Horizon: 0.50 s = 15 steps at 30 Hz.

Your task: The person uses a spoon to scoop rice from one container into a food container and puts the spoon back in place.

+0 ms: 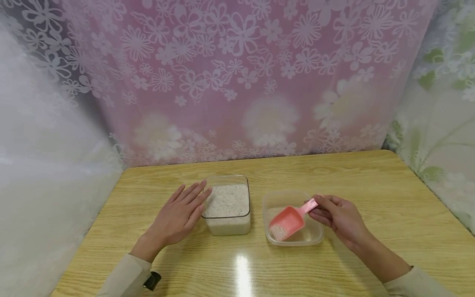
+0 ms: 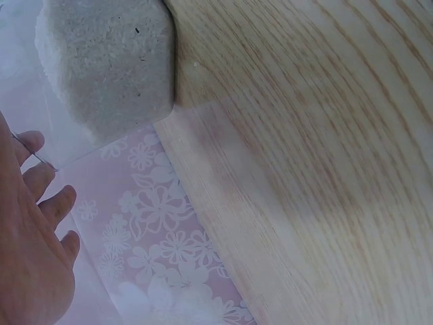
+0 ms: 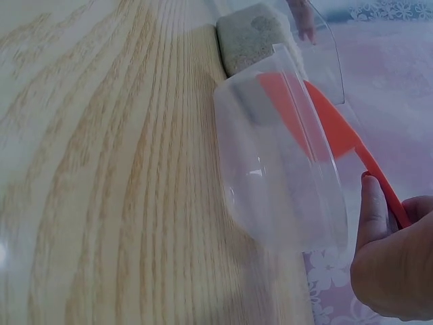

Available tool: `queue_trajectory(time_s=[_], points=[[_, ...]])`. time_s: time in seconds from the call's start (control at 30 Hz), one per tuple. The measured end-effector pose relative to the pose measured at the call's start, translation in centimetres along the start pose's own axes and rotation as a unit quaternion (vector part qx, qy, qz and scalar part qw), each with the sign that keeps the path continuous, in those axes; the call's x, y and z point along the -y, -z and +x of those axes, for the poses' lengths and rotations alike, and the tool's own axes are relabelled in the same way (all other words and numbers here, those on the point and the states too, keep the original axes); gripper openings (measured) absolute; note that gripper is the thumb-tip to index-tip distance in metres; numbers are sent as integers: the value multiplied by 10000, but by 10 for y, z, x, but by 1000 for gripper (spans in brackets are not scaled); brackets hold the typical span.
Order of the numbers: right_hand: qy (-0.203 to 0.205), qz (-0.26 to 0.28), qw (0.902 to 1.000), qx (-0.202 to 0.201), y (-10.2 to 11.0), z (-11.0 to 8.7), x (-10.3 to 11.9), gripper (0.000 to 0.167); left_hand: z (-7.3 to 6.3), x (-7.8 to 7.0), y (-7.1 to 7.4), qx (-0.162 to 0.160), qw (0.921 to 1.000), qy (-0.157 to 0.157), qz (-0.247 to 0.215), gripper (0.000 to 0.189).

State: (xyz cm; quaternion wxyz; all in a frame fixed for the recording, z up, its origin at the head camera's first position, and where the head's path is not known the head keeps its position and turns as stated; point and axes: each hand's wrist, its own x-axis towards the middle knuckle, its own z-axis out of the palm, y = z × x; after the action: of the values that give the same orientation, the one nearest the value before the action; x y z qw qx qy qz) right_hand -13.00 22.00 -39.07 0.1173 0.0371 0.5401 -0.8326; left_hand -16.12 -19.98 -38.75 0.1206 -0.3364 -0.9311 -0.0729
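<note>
My right hand [image 1: 339, 218] grips the handle of a pink scoop [image 1: 291, 220] over a clear plastic tub [image 1: 293, 243]. A small heap of rice [image 1: 278, 232] lies near the scoop's front lip, which tilts down toward the tub. In the right wrist view, the scoop [image 3: 331, 125] dips partly below the tub's rim [image 3: 318, 128]. My left hand [image 1: 182, 214] has its fingers extended at the left rim of a clear square container [image 1: 228, 226] with rice in it. The left wrist view shows the fingertips right by that container's edge, with the rice [image 2: 108, 68] beyond.
Both containers stand side by side on a wood-grain table [image 1: 178, 264], a narrow gap between them. A pink flowered curtain [image 1: 222, 103] hangs along the table's back edge, with more sheeting [image 1: 445, 123] on the right and the left.
</note>
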Motion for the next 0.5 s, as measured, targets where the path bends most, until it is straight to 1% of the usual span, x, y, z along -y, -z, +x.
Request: queue_trajectory(time_s=[0.17, 0.33, 0.4, 0.5], points=[[41, -49, 9999, 85, -2, 0, 1, 17, 0, 0, 0, -8, 10000, 31, -22, 49], [219, -218, 9995, 110, -4, -2, 1, 17, 0, 0, 0, -25, 10000, 16, -15, 49], [312, -341, 9989, 99, -4, -2, 1, 17, 0, 0, -1, -29, 10000, 11, -15, 49], [459, -663, 9967, 48, -6, -2, 1, 20, 0, 0, -1, -26, 10000, 21, -24, 49]])
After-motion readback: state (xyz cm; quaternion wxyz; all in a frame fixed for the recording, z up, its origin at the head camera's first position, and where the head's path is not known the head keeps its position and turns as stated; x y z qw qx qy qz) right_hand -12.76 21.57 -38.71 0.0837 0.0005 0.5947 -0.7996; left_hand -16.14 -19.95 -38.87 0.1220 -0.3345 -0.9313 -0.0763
